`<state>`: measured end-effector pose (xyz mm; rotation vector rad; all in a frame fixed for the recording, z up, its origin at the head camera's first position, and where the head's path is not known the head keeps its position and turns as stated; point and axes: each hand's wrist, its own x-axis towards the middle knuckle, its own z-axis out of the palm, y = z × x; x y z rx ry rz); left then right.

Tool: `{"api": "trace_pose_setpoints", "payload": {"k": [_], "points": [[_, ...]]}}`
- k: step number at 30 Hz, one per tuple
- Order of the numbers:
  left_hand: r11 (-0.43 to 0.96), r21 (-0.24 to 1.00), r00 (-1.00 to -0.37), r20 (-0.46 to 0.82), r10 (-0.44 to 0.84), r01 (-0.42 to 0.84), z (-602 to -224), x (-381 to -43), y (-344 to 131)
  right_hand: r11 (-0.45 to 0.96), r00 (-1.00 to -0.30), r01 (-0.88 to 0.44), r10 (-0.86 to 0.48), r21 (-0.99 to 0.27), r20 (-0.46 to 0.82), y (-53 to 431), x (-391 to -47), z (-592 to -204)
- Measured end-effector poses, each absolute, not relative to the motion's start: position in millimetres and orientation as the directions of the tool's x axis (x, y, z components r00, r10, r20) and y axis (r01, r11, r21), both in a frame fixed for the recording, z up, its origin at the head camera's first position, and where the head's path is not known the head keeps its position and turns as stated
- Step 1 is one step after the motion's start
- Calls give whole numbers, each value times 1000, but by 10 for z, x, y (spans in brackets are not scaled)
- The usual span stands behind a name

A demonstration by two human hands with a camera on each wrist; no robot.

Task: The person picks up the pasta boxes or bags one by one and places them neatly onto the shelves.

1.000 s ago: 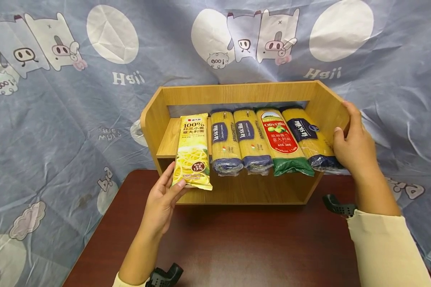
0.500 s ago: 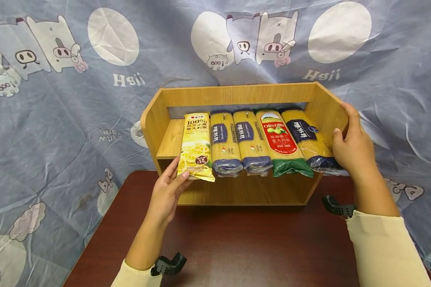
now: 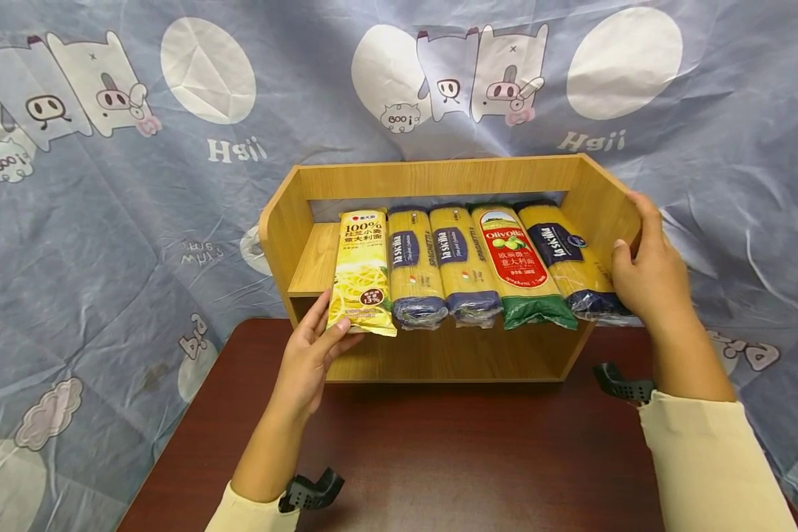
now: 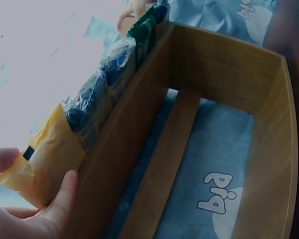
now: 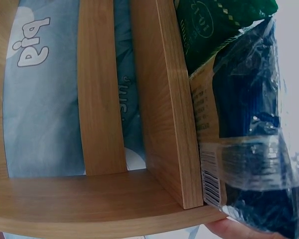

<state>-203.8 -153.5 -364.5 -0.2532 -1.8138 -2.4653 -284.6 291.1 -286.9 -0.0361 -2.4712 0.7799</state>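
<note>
My left hand (image 3: 309,358) pinches the lower end of a yellow pasta packet (image 3: 363,273), thumb on top and fingers beneath. The packet lies at the left of a row on the wooden shelf's upper board (image 3: 315,258), its end jutting past the front edge. Beside it lie two blue-banded spaghetti packs (image 3: 417,277) (image 3: 468,273), a red-and-green spaghetti pack (image 3: 522,270) and another blue-banded pack (image 3: 572,258), tilted. With thumb inside and fingers outside, my right hand (image 3: 658,273) grips the shelf's right side panel (image 3: 601,199). Only part of that hand (image 4: 134,12) shows in the left wrist view.
The two-level wooden shelf (image 3: 439,174) stands on a dark red table (image 3: 452,443). Its lower compartment (image 3: 465,355) has an open front. Behind hangs a grey-blue cloth (image 3: 306,89) with cartoon pigs. A bare strip of upper board lies left of the yellow packet.
My left hand has moved the yellow pasta packet slightly right and back, against the neighbouring pack, and its end has settled. My right hand keeps its grip on the side panel.
</note>
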Motion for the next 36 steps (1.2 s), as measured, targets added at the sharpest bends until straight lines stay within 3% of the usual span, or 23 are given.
{"api": "trace_pose_setpoints", "payload": {"k": [16, 24, 29, 36], "points": [[-67, 989, -991, 135, -13, 136, -3714, -1957, -1684, 788, -894, -187, 111, -586, 434, 3020, -2724, -2873], [130, 972, -977, 206, -56, 198, -3811, -1884, -1825, 752, -793, -253, 200, -609, 576, 3064, -2481, -3101], [294, 933, -966, 244, -87, 209, -3912, -1839, -1918, 730, -731, -378, 141, -569, 667, 3120, -2348, -3253], [537, 820, -947, 302, -113, 198, -4067, -1790, -2026, 742, -744, -410, 65, -531, 665, 3254, -2174, -3521]]}}
